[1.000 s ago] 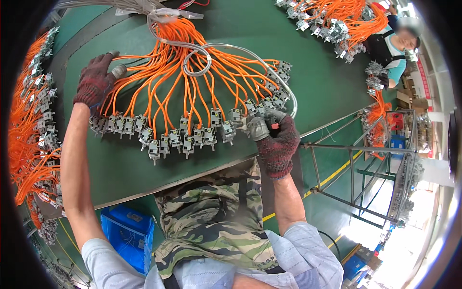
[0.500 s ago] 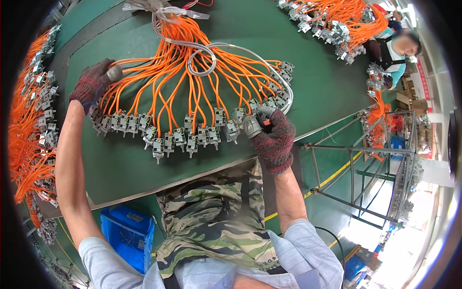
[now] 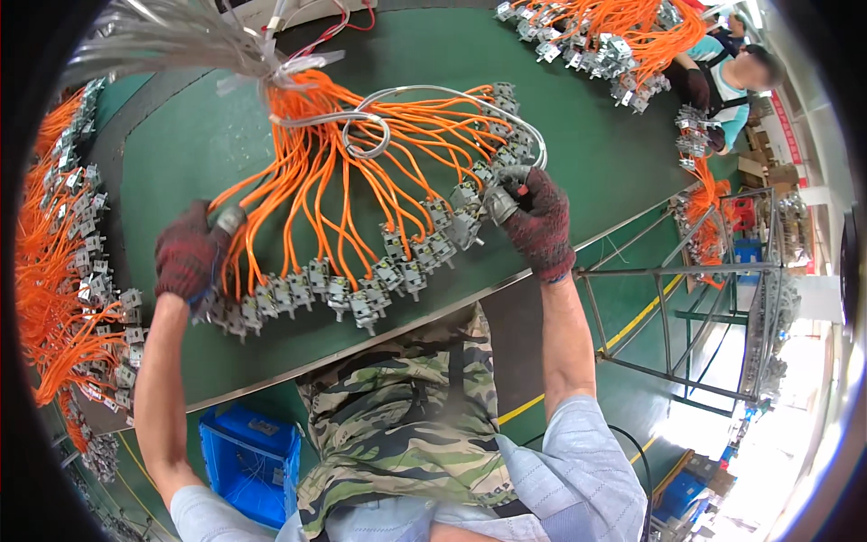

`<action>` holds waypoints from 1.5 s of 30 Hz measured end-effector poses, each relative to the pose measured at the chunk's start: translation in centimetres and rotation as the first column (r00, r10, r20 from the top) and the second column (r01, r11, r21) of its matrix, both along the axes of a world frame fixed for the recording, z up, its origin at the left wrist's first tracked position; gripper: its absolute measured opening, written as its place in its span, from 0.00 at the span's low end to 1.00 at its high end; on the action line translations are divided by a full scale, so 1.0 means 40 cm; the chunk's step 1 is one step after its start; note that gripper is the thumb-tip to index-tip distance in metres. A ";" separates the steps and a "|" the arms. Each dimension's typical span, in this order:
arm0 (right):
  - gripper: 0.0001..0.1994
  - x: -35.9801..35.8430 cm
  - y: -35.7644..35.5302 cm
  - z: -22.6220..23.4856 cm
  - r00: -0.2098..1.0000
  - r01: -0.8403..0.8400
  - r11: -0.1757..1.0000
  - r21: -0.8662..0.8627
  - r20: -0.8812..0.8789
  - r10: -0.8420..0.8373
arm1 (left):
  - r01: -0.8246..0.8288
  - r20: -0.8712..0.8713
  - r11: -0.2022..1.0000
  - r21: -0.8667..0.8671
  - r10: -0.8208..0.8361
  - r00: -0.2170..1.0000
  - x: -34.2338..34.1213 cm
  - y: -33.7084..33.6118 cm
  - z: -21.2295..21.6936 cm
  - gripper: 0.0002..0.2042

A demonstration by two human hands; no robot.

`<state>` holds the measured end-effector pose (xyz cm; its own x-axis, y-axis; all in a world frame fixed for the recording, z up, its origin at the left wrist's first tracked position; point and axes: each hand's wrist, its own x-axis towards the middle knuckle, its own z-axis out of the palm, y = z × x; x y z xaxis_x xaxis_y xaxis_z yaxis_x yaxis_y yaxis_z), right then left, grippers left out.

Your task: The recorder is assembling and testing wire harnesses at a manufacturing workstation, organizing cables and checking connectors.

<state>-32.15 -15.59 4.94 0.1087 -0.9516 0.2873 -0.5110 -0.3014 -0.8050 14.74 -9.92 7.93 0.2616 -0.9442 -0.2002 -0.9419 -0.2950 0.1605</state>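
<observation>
The left hand (image 3: 191,251), gloved in dark red knit, is holding the outermost orange wires (image 3: 293,135) at the left edge of a fanned bunch; its thumb and fingers are pressing together on them. The right hand (image 3: 535,217), gloved alike, is resting at the right part of the curved row of small grey parts (image 3: 366,312) hanging on the wire ends. Its thumb and forefinger are curving toward each other at these parts; what is lying between them is partly hidden, so whether they are closing fully cannot be told.

The bunch is lying on the green tabletop (image 3: 596,172), its wires spreading toward the person and gathering at the far side, next to clear plastic (image 3: 172,41). A grey cable (image 3: 318,119) is crossing the wires, forming a loop and running toward the right hand.

More orange wires are lying in a heap (image 3: 63,280) at the far left, and another pile (image 3: 614,59) is occupying the upper right, where a co-worker (image 3: 733,116) is standing. A blue bin (image 3: 209,452) is sitting below the near edge, left of the camouflage apron (image 3: 397,406); a metal frame (image 3: 632,271) is standing to the right
</observation>
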 end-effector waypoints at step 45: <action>0.10 0.007 0.095 -0.020 0.935 0.014 0.973 0.229 0.341 -0.094 | -0.076 -0.196 0.877 -0.475 -0.021 0.980 0.070 0.210 -0.129 0.22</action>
